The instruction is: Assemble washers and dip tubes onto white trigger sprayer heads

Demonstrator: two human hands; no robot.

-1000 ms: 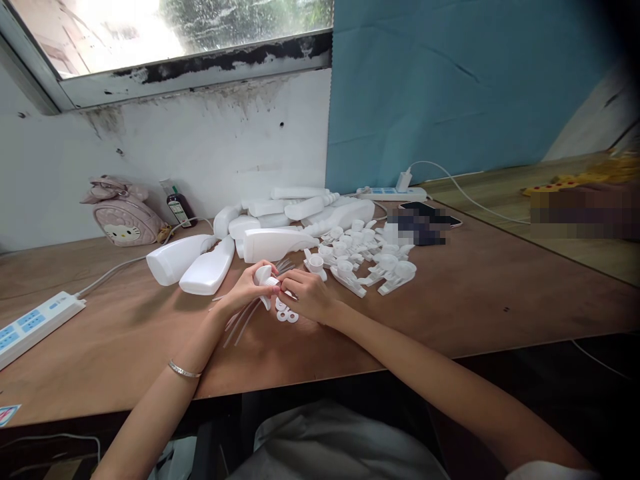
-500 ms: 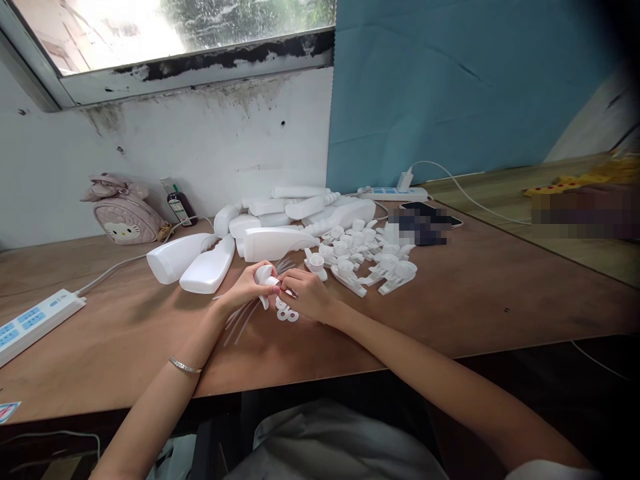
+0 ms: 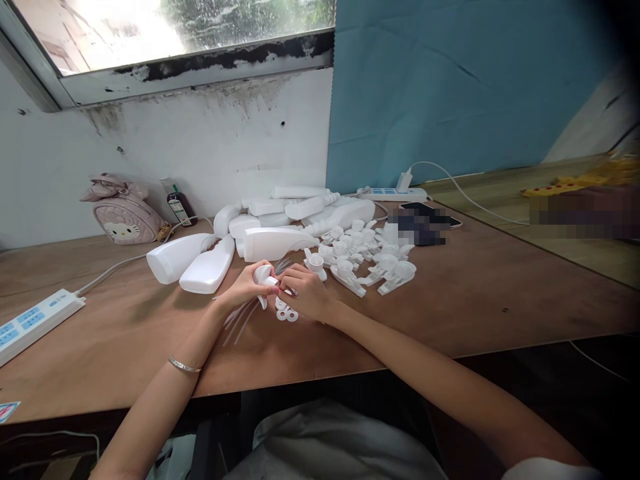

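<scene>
A white trigger spray head (image 3: 263,275) is gripped in my left hand (image 3: 246,287), its trigger pointing down toward the table. My right hand (image 3: 309,293) is closed right beside it, fingertips pinched at the neck end of the spray head; what they hold there is hidden. Below the hands lie several white ring washers (image 3: 287,315). Thin clear dip tubes (image 3: 240,321) lie in a loose bunch under my left hand. To the right of my right hand is a heap of white spray heads (image 3: 350,250).
White plastic bottles (image 3: 273,244) lie piled behind my hands. A pink bag (image 3: 127,217) and a dark bottle (image 3: 179,205) stand by the wall. Power strips lie at the left (image 3: 37,323) and back (image 3: 393,194). A phone (image 3: 433,215) lies at the back right.
Hardly anything differs. The fingers of my right hand have shifted slightly at the neck of the spray head, which stays in my left hand.
</scene>
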